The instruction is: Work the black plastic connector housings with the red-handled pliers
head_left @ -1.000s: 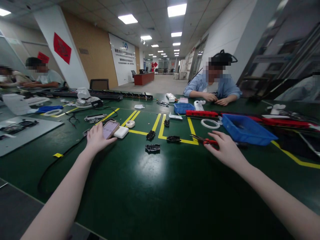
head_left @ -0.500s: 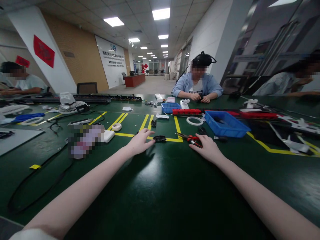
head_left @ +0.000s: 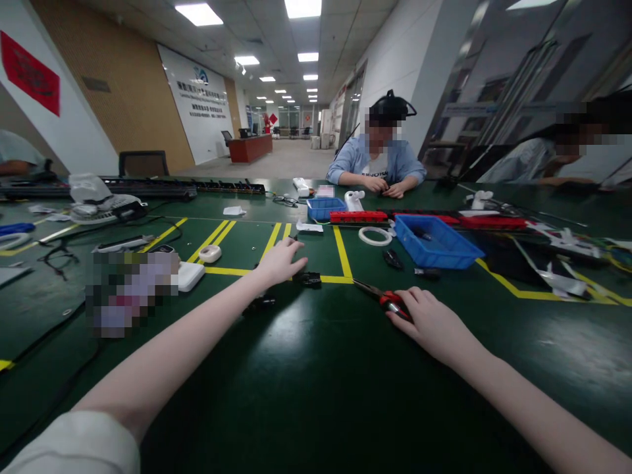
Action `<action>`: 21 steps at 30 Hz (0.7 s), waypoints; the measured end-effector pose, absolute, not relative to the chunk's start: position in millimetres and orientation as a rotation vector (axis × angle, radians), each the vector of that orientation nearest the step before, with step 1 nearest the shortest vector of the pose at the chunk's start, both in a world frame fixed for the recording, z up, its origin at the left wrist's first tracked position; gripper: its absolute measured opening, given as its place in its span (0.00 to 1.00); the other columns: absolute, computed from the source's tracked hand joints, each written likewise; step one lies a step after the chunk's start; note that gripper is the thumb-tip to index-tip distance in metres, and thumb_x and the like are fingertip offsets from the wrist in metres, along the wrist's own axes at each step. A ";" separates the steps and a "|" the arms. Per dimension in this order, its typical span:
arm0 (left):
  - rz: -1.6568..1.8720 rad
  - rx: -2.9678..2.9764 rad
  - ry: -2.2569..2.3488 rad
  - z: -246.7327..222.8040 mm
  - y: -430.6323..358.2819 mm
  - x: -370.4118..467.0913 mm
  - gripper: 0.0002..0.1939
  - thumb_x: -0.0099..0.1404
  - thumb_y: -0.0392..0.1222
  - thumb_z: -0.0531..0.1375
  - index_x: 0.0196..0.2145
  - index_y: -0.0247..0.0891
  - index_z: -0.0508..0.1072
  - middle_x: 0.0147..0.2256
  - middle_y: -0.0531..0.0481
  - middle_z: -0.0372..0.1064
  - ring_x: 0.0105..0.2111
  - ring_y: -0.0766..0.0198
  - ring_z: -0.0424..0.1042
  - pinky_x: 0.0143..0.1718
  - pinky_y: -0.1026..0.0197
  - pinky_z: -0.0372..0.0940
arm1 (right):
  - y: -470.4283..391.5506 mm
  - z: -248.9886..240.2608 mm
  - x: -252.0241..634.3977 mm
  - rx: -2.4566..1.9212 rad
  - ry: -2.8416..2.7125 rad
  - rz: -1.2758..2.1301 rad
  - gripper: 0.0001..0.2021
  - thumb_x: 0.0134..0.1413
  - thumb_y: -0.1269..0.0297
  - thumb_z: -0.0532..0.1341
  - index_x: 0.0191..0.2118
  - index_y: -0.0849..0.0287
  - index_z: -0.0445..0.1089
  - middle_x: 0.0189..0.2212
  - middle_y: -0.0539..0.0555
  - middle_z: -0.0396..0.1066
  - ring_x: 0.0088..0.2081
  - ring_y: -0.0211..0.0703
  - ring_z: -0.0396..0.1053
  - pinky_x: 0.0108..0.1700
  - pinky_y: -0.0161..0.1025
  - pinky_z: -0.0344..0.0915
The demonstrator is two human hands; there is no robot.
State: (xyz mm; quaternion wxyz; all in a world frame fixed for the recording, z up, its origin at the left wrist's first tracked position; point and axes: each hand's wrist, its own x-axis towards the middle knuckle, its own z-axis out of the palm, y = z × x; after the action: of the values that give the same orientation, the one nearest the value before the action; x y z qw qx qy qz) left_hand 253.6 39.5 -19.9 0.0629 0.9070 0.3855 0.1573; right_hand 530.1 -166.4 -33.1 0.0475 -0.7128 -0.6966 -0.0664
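My right hand (head_left: 432, 319) is closed around the red-and-black handles of needle-nose pliers (head_left: 390, 303). Their jaws point left, low over the green table (head_left: 316, 395). My left hand (head_left: 282, 261) reaches forward with thumb and fingers apart. Just beside its thumb lies a small black plastic part (head_left: 309, 279). Another dark piece (head_left: 261, 303) rests under my left wrist, partly covered by the forearm. What lies behind the left fingertips is hidden.
A blue bin (head_left: 437, 253) stands right of centre, near small black parts (head_left: 392, 259) and a white ring (head_left: 374, 236). Left are a white box (head_left: 189, 276), a tape roll (head_left: 210, 254) and cables. A person (head_left: 378, 155) sits opposite, beyond a red strip (head_left: 358, 217).
My right hand has drawn the pliers back towards me. My left hand has moved forward over the small black part that stood beyond it. The camera view has swung to the right.
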 end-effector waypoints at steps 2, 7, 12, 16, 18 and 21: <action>0.460 2.703 1.320 -21.4 64.3 261.4 0.24 0.70 0.48 0.54 0.60 0.34 0.64 0.59 0.36 0.58 0.61 0.43 0.57 0.61 0.46 0.55 | -179.6 -35.9 516.5 -2.236 -2.077 -0.260 0.24 0.63 0.52 0.52 0.52 0.68 0.68 0.44 0.68 0.69 0.43 0.58 0.69 0.38 0.49 0.71; 0.281 2.628 1.430 -28.3 102.8 274.8 0.20 0.71 0.46 0.55 0.56 0.34 0.68 0.55 0.35 0.64 0.54 0.46 0.66 0.52 0.45 0.64 | -225.5 -50.4 478.2 -2.317 -2.055 -0.487 0.23 0.63 0.54 0.53 0.53 0.68 0.69 0.43 0.68 0.72 0.39 0.55 0.72 0.32 0.46 0.73; 0.254 2.639 1.375 -31.8 105.0 279.1 0.13 0.70 0.45 0.59 0.46 0.33 0.72 0.48 0.43 0.70 0.47 0.56 0.71 0.49 0.48 0.67 | -281.1 -51.7 447.9 -1.978 -2.232 -0.700 0.22 0.63 0.57 0.51 0.53 0.67 0.70 0.43 0.67 0.74 0.39 0.54 0.74 0.35 0.47 0.76; 0.365 2.661 1.331 -31.2 91.9 274.6 0.07 0.68 0.39 0.60 0.41 0.33 0.74 0.44 0.44 0.72 0.46 0.57 0.71 0.49 0.50 0.67 | -299.3 -41.5 435.9 -1.808 -2.361 -0.673 0.21 0.64 0.59 0.48 0.52 0.65 0.71 0.43 0.65 0.75 0.38 0.53 0.74 0.34 0.47 0.76; 0.438 2.673 1.300 -27.4 81.8 269.2 0.04 0.66 0.34 0.60 0.37 0.32 0.75 0.42 0.43 0.72 0.45 0.55 0.72 0.49 0.52 0.67 | -298.0 -37.1 436.3 -1.791 -2.350 -0.571 0.20 0.64 0.58 0.49 0.52 0.63 0.71 0.42 0.63 0.75 0.37 0.51 0.75 0.33 0.44 0.76; 0.542 2.699 1.211 -15.2 61.1 258.0 0.06 0.62 0.30 0.59 0.34 0.32 0.76 0.39 0.42 0.73 0.45 0.53 0.72 0.49 0.54 0.67 | -290.8 -32.1 443.2 -1.831 -2.272 -0.322 0.20 0.65 0.55 0.50 0.52 0.61 0.70 0.40 0.61 0.74 0.35 0.45 0.75 0.33 0.38 0.76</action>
State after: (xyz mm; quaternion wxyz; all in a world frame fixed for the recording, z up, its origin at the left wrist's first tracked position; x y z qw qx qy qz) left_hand 258.0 61.1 -15.2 0.0670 0.8955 0.4016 0.1798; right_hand 443.2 -290.8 -32.1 0.1030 -0.6204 -0.7698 -0.1093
